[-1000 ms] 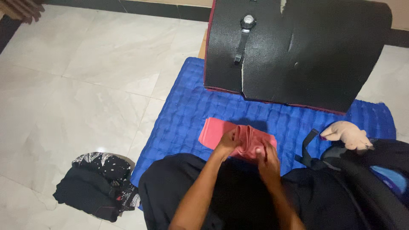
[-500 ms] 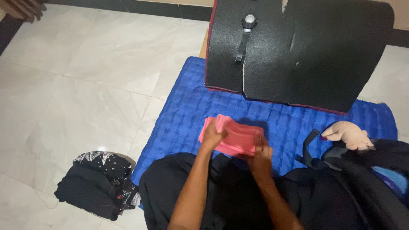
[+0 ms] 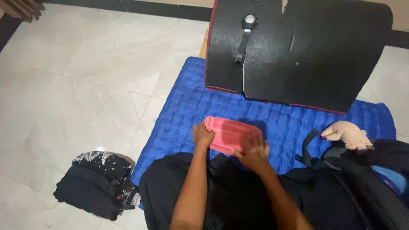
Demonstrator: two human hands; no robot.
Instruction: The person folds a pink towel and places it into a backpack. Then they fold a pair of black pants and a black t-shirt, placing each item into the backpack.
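Observation:
A folded pink cloth (image 3: 228,131) lies on the blue quilted mat (image 3: 187,106) just in front of my lap. My left hand (image 3: 202,135) grips its left end with curled fingers. My right hand (image 3: 254,148) lies flat on its right part, pressing it down, fingers spread. Black clothing on my legs (image 3: 230,191) fills the lower middle of the view.
A black foam board (image 3: 306,55) stands at the mat's far edge with a wristwatch (image 3: 246,30) hung on it. A pile of dark folded clothes (image 3: 96,183) lies on the tiled floor at left. A black bag (image 3: 366,183) and a beige soft toy (image 3: 347,134) sit at right.
The pink cloth, held bunched and lifted in both hands earlier, now lies flatter on the mat. My left hand slid to its left end and my right hand flattened on top.

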